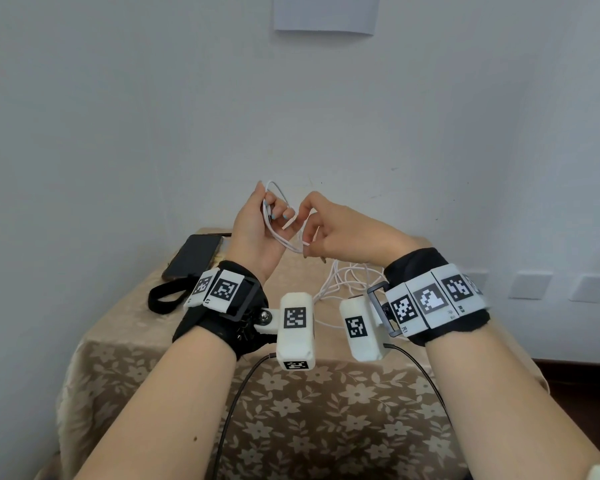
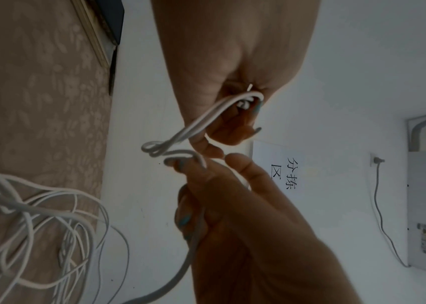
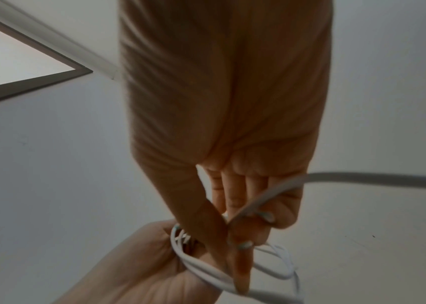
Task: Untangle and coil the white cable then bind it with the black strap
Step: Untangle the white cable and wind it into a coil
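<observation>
Both hands are raised above the table. My left hand (image 1: 267, 216) grips a few small loops of the white cable (image 1: 281, 237) in its curled fingers. My right hand (image 1: 312, 233) pinches the strand just to the right of those loops. In the left wrist view the left hand (image 2: 232, 127) holds the cable loops (image 2: 180, 133), and the right hand (image 2: 206, 174) meets them from below. The right wrist view shows the right hand (image 3: 235, 236) pinching the cable (image 3: 206, 269) beside the left hand (image 3: 149, 267). The rest of the cable lies tangled (image 1: 343, 278) on the table. The black strap (image 1: 166, 310) lies looped at the left.
A dark phone (image 1: 193, 256) lies at the table's back left, next to the strap. The small table (image 1: 326, 410) has a beige floral cloth and stands against a white wall. Black wires from the wrist cameras hang over its front.
</observation>
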